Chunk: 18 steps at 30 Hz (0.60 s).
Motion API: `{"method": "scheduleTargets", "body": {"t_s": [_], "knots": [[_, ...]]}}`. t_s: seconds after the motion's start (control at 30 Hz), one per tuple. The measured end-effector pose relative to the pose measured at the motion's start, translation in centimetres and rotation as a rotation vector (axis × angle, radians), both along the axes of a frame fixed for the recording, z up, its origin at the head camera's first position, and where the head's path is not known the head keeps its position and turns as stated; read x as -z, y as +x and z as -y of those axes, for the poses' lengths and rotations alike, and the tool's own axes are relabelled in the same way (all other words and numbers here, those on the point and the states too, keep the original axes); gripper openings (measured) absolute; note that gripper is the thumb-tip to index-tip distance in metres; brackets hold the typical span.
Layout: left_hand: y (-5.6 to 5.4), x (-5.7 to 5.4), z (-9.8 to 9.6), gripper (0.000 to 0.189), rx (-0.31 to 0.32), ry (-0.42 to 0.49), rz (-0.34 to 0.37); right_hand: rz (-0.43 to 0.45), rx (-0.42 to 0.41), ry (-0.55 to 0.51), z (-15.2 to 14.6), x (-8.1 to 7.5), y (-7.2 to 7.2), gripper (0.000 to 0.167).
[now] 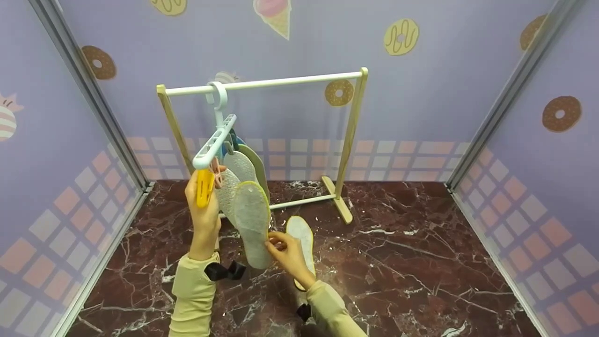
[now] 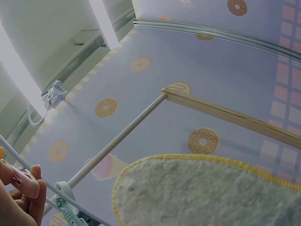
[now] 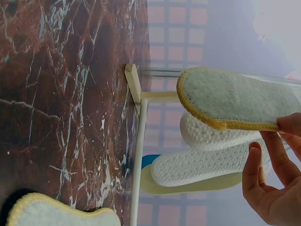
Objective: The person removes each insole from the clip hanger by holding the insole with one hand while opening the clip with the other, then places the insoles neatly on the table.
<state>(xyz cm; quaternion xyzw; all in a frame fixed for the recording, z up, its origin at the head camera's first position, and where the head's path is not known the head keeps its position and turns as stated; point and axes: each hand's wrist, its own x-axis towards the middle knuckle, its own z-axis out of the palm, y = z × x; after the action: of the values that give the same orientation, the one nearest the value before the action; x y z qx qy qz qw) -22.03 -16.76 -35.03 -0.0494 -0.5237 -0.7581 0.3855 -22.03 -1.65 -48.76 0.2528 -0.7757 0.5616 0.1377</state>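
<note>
My right hand (image 1: 291,256) pinches the edge of a grey fleecy insole (image 1: 252,224) with yellow stitching, low on its right side. In the right wrist view thumb and fingers grip that insole (image 3: 230,96). My left hand (image 1: 204,222) is raised at the near end of a white clip hanger (image 1: 216,142). It pinches a pink clip (image 2: 27,182), seen in the left wrist view. A yellow clip (image 1: 204,188) hangs in front of that hand. White dimpled insoles (image 3: 197,165) and a green insole (image 1: 255,164) hang farther along the hanger.
The hanger hooks over the white rail (image 1: 290,82) of a wooden-legged rack (image 1: 352,135). A second yellow-edged insole (image 1: 299,230) lies on the dark red marble-patterned surface (image 1: 412,262), beside and partly behind my right hand. Patterned walls (image 1: 444,93) enclose the area.
</note>
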Motion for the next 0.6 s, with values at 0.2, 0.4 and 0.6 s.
{"method": "scheduleTargets", "body": {"t_s": [0.2,0.4,0.6], "knots": [[0.2,0.0,-0.1,0.025,0.017,0.043,0.023,0.018,0.009,0.000,-0.7,0.3,-0.4,0.012],[0.0,0.1,-0.1,0.023,-0.015,0.084,0.023,0.035,0.021,-0.018,-1.3,0.5,-0.7,0.012],[-0.2,0.1,-0.1,0.025,-0.001,0.204,0.016,0.097,0.010,-0.050,-1.8,0.6,-0.8,0.014]]}}
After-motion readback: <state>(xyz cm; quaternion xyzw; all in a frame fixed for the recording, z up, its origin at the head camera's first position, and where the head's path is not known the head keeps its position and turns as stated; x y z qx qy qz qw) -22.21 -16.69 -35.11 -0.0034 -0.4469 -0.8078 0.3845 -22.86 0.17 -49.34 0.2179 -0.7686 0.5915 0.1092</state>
